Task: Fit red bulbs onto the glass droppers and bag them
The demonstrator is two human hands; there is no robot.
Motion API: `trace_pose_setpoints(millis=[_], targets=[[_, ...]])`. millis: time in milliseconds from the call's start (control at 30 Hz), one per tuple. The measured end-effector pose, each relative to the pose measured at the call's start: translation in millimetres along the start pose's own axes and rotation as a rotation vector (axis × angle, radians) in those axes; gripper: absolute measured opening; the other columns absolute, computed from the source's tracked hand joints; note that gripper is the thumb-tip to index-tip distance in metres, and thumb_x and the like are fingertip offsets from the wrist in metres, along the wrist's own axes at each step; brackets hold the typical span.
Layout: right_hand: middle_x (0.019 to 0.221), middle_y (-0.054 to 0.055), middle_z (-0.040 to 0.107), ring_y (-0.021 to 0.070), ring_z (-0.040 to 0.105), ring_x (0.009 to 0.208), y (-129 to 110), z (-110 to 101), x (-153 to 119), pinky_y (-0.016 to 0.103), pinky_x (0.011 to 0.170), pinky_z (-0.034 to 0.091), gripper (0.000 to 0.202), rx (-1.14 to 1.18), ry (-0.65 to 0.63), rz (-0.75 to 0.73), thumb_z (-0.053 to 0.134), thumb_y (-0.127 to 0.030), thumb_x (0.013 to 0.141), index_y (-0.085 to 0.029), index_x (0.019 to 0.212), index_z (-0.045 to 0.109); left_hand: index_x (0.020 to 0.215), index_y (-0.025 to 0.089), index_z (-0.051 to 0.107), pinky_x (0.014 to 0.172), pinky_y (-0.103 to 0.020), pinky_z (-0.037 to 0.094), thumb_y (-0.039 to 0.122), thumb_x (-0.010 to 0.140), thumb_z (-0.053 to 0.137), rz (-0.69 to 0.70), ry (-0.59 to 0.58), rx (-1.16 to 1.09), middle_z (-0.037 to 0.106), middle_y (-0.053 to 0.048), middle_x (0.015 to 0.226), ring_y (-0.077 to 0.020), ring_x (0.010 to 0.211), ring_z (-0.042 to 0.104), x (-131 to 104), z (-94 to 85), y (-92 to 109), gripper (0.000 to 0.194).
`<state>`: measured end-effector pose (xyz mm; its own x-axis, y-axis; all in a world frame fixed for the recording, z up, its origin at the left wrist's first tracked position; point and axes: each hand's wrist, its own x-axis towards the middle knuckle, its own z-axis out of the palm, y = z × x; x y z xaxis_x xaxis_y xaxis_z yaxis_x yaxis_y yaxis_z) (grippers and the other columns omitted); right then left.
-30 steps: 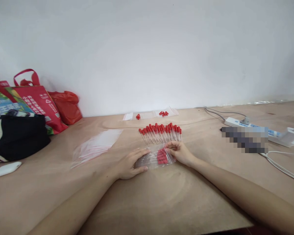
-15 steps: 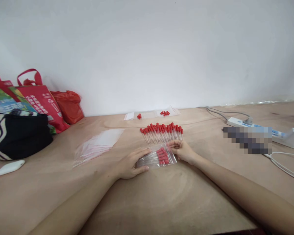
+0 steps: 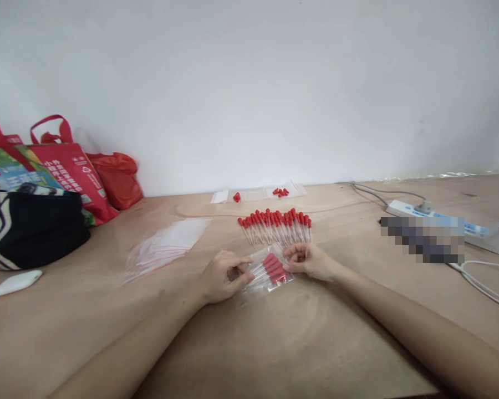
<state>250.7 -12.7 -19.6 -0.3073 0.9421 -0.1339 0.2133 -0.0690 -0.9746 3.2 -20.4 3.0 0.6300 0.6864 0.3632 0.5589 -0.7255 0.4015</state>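
Observation:
A clear zip bag (image 3: 255,285) lies at a slant between my hands, with several glass droppers inside, their red rubber bulbs (image 3: 275,268) towards the right. My left hand (image 3: 224,277) is closed on the bag's left edge, thumb and forefinger pinched together. At the other end, the fingers of my right hand (image 3: 314,262) pinch the bag's right side beside the bulbs. Just beyond the bag, a row of loose red-topped droppers (image 3: 276,221) lies side by side, bulbs pointing away from me.
A fanned stack of flat zip bags (image 3: 170,241) lies on the left. Loose red bulbs (image 3: 280,192) rest on bags by the wall. Carrier bags (image 3: 72,172), a black cloth item (image 3: 45,230) and a white object (image 3: 19,283) stand far left; a power strip (image 3: 444,216) with cables lies right.
The filled bag has turned, its left end swinging towards me. My left fingers have closed from lying over its end into a pinch; my right hand has shifted slightly down its side.

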Motion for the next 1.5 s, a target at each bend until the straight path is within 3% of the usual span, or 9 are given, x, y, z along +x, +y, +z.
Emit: trace_pose_setpoints(millis=[200,300,533,667,800,900,1033,1233,1500], targets=[[0.062,-0.002,0.057,0.0073,0.049,0.054,2.4,11.3,1.9,0.021,0.053,0.036,0.04,0.051,-0.246,-0.118,0.07,-0.038,0.056,-0.013,0.084,0.058,0.1,0.02,0.058,0.086,-0.031,0.041,0.027,0.078,0.051,0.037,0.075,-0.137,0.057,-0.007,0.105,-0.0174,0.098,0.052,4.1,10.4,10.1,0.024],[0.065,-0.002,0.056,0.0072,0.047,0.056,2.4,15.9,-0.2,0.021,0.055,0.035,0.038,0.042,-0.282,-0.195,0.067,-0.04,0.061,-0.013,0.086,0.059,0.111,0.021,0.052,0.09,-0.033,0.038,0.029,0.075,0.055,-0.059,0.067,-0.194,0.052,-0.007,0.114,-0.0198,0.104,0.049,4.8,13.5,15.8,0.037],[0.066,-0.002,0.054,0.0058,0.04,0.051,7.0,26.2,-0.9,0.021,0.049,0.031,0.036,-0.033,-0.21,-0.279,0.063,-0.042,0.065,-0.015,0.088,0.06,0.124,0.016,0.031,0.057,-0.024,0.044,0.032,0.059,0.07,-0.519,-0.133,-0.567,0.061,-0.003,0.079,-0.0135,0.062,0.057,11.5,13.7,10.0,0.077],[0.065,-0.002,0.054,0.0053,0.039,0.05,7.3,26.5,-1.0,0.02,0.047,0.031,0.042,-0.021,-0.14,-0.244,0.065,-0.044,0.061,-0.015,0.09,0.059,0.107,0.012,0.047,0.06,-0.024,0.044,0.022,0.051,0.074,-0.602,-0.107,-0.749,0.063,-0.003,0.077,-0.0151,0.068,0.059,15.0,6.6,8.8,0.063],[0.067,-0.001,0.054,0.0043,0.037,0.049,5.9,21.6,-4.2,0.019,0.046,0.031,0.041,-0.029,-0.075,-0.231,0.065,-0.044,0.061,-0.015,0.089,0.058,0.085,0.011,0.06,0.057,-0.024,0.046,0.017,0.048,0.072,-0.848,-0.155,-0.909,0.066,-0.004,0.07,-0.0163,0.062,0.061,12.7,-11.5,-0.6,0.04],[0.068,-0.001,0.053,0.0047,0.037,0.05,5.0,17.7,-6.8,0.019,0.047,0.031,0.037,-0.048,-0.048,-0.226,0.064,-0.042,0.063,-0.016,0.089,0.058,0.069,0.011,0.063,0.054,-0.023,0.045,0.017,0.049,0.068,-0.938,-0.063,-0.959,0.064,-0.001,0.059,-0.0141,0.055,0.059,10.4,-30.3,-15.2,0.022],[0.069,-0.001,0.052,0.0051,0.037,0.05,5.2,14.5,-7.6,0.02,0.047,0.031,0.034,-0.051,-0.035,-0.211,0.063,-0.04,0.064,-0.017,0.089,0.058,0.074,0.013,0.065,0.062,-0.025,0.047,0.019,0.049,0.07,-0.847,0.142,-0.898,0.067,-0.002,0.067,-0.0142,0.061,0.061,17.4,-59.5,-33.9,0.027],[0.069,-0.001,0.052,0.0056,0.038,0.051,6.9,13.3,-6.7,0.02,0.048,0.032,0.035,-0.04,-0.035,-0.215,0.063,-0.041,0.065,-0.017,0.09,0.058,0.081,0.014,0.061,0.083,-0.032,0.043,0.029,0.051,0.073,-0.454,0.506,-0.568,0.066,-0.005,0.086,-0.0183,0.084,0.06,39.6,-76.8,-69.4,0.036],[0.069,-0.001,0.053,0.006,0.038,0.052,8.3,13.4,-6.4,0.021,0.048,0.032,0.034,-0.055,-0.038,-0.22,0.062,-0.04,0.066,-0.017,0.089,0.059,0.069,0.013,0.061,0.091,-0.035,0.037,0.024,0.057,0.065,-0.352,0.155,-0.357,0.065,-0.009,0.087,-0.024,0.101,0.053,31.7,-53.4,-102.9,0.016]])
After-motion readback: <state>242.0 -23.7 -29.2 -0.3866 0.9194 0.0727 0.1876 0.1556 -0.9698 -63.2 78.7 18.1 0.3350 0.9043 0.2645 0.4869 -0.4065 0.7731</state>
